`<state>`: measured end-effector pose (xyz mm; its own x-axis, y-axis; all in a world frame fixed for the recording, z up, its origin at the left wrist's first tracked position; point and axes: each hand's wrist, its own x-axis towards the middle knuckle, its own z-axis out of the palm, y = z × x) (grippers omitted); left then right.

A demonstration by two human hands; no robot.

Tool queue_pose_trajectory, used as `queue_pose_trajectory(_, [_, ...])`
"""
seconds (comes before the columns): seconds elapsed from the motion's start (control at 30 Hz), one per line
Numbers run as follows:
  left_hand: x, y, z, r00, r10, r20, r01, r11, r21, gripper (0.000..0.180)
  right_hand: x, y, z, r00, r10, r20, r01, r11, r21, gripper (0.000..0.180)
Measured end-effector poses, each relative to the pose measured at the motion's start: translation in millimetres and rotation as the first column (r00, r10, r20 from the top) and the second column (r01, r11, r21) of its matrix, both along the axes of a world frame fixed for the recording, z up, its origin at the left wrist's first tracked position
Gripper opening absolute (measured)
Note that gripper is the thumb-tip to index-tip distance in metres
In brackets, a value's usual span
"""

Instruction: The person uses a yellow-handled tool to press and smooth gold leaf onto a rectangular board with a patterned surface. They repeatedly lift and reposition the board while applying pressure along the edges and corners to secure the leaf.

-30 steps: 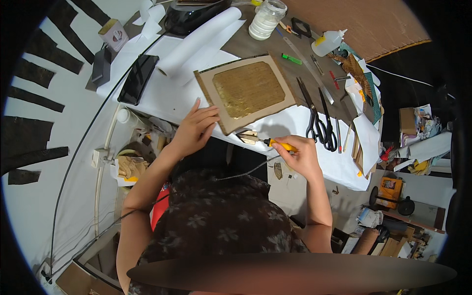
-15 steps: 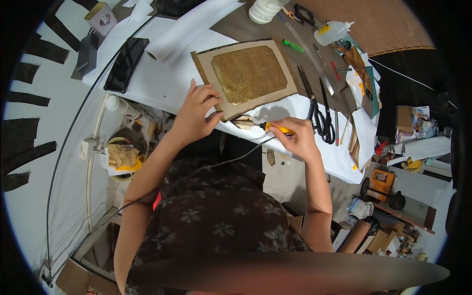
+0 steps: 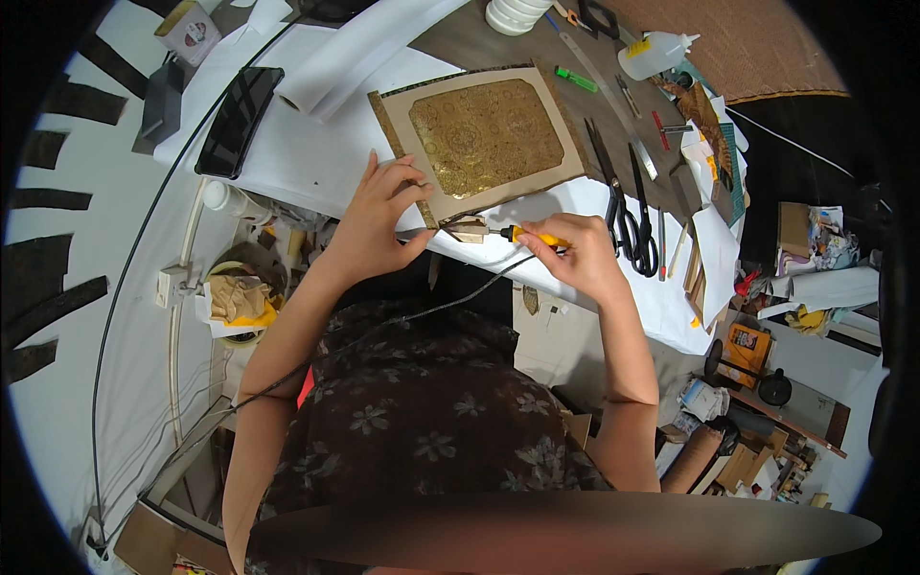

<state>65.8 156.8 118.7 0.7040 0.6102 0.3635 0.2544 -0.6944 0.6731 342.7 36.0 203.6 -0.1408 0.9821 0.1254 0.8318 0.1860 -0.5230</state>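
Right hand (image 3: 581,253) around yellow-handled tool (image 3: 526,237)

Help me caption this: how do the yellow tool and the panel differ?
The yellow tool is slim; the panel is broad and flat.
The tool shows plain yellow; the panel shows patterned gold bordered in beige.
The right hand grips the tool; the left hand is at the panel's left edge.

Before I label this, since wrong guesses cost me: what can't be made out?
Head view throughout:
- Top of the jar: cut off by the upper edge.
- Handle end of the tool: hidden by the right hand.
- Whether its tip touches the panel: too small.
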Motion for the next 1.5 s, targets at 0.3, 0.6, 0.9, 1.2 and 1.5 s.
queue_pose_trajectory(0.3, [-1,-1,1,1.000,-0.012,-0.005,0.012,1.000,-0.008,0.051,-2,6,5,0.997,0.037,0.066,-0.035,0.999,-0.037,0.016])
queue_pose_trajectory(0.6, [-1,0,-2,1.000,-0.009,-0.008,0.010,0.999,0.039,0.038,-4,10,5,0.999,-0.043,0.022,0.044,0.999,-0.021,0.016])
queue_pose_trajectory(0.9, [-18,20,0,1.000,0.017,0.003,-0.017,0.990,0.139,0.033,5,-18,13,0.990,-0.098,-0.097,0.105,0.992,0.075,0.015])
queue_pose_trajectory(1.2, [-7,26,-7,1.000,0.006,-0.028,-0.005,0.999,0.051,0.042,10,-7,9,0.997,-0.029,0.068,0.029,1.000,0.005,0.016])
queue_pose_trajectory(1.5, [-10,30,-6,0.998,-0.034,-0.047,0.033,0.999,-0.013,0.039,13,12,-1,0.997,-0.004,0.080,0.003,1.000,0.005,0.017])
